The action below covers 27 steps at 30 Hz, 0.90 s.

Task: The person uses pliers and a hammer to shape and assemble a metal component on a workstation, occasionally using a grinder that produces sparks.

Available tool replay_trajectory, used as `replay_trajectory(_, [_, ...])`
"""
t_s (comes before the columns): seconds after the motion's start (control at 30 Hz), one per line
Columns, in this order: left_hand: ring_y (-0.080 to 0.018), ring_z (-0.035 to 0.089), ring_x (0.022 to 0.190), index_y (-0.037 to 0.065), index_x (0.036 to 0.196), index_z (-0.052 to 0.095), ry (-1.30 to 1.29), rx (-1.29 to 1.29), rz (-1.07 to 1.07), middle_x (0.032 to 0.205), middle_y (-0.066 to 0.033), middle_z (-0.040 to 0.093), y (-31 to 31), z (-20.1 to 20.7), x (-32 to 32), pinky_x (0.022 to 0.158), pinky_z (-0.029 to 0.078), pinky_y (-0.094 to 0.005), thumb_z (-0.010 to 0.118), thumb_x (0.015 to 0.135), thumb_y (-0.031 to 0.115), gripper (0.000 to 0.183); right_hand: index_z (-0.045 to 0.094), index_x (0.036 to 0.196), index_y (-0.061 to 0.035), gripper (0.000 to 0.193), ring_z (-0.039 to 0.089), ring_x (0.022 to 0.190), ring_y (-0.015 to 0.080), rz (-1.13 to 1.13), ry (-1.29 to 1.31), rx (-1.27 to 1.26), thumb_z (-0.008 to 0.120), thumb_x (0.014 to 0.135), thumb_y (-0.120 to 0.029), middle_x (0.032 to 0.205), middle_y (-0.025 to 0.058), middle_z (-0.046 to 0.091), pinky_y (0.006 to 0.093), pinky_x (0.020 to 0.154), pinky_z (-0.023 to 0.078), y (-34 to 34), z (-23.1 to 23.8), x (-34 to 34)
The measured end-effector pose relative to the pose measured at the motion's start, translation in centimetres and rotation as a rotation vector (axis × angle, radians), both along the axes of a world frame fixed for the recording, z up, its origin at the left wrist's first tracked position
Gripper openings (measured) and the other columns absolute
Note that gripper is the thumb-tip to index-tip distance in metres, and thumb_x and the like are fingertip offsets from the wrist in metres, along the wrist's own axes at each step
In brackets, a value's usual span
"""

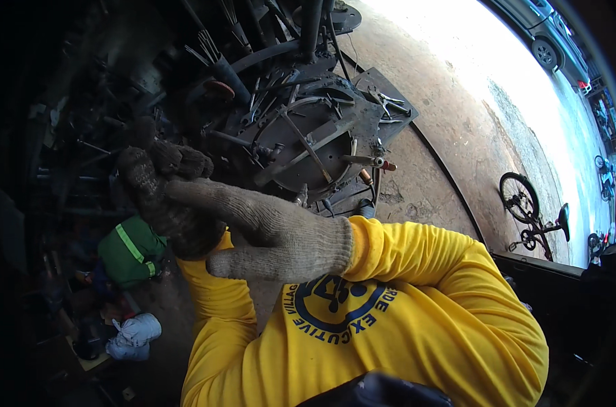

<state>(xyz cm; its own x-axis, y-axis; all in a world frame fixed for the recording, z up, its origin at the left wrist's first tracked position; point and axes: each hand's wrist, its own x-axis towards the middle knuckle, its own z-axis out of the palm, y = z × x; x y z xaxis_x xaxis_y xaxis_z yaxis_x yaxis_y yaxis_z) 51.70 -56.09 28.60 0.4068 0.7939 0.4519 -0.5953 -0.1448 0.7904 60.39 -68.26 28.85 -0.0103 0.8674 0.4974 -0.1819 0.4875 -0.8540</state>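
Note:
Both my hands wear knitted work gloves and meet at the left of the middle. My right hand, in a grey-brown glove, reaches across to the left with its thumb apart from the stretched fingers. Its fingertips touch or overlap my left hand. That left glove is darker and in shadow, with loosely bent fingers pointing up and apart. I see no object in either hand. Beyond the hands stands a dark metal worktable with a round metal frame crossed by flat bars. Locking pliers lie at its right corner.
A tube of thin rods stands at the table's back left. A torch-like tool juts from its right edge. A green cloth bundle and a whitish bag lie at lower left. A bicycle and a vehicle are at right.

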Motion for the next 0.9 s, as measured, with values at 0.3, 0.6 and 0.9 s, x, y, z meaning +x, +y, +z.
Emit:
replay_trajectory(0.3, [-0.0215,0.063,0.097,0.002,0.140,0.043,0.125,-0.096,0.057,0.114,-0.0135,0.063,-0.9,0.0,1.5,0.085,0.055,-0.0357,0.044,0.102,0.049,0.061,0.027,0.152,0.0018,0.073,0.033,0.144,0.0270,0.134,0.437,-0.208,0.064,0.097,-0.029,0.150,0.0212,0.041,0.0415,0.118,0.026,-2.2,-0.6,1.6])
replay_trajectory(0.6, [-0.0246,0.064,0.094,-0.003,0.142,0.043,0.002,-0.015,0.174,0.103,-0.0142,0.065,-5.6,-0.9,4.8,0.092,0.052,-0.0383,0.036,0.105,0.045,0.061,0.035,0.150,0.0000,0.068,0.044,0.136,0.0264,-0.079,0.282,-0.092,0.064,0.094,-0.027,0.146,0.0165,0.047,0.0390,0.114,0.033,0.5,-1.6,1.4])
replay_trajectory(0.9, [-0.0177,0.061,0.080,-0.001,0.139,0.044,-0.090,-0.099,-0.186,0.091,-0.0065,0.063,3.1,1.0,0.7,0.082,0.054,-0.0332,0.040,0.105,0.044,0.056,0.024,0.154,-0.0018,0.081,0.030,0.145,0.0280,-0.016,0.015,-0.006,0.066,0.094,-0.035,0.156,0.0176,0.034,0.0410,0.118,0.025,0.6,1.6,0.9])
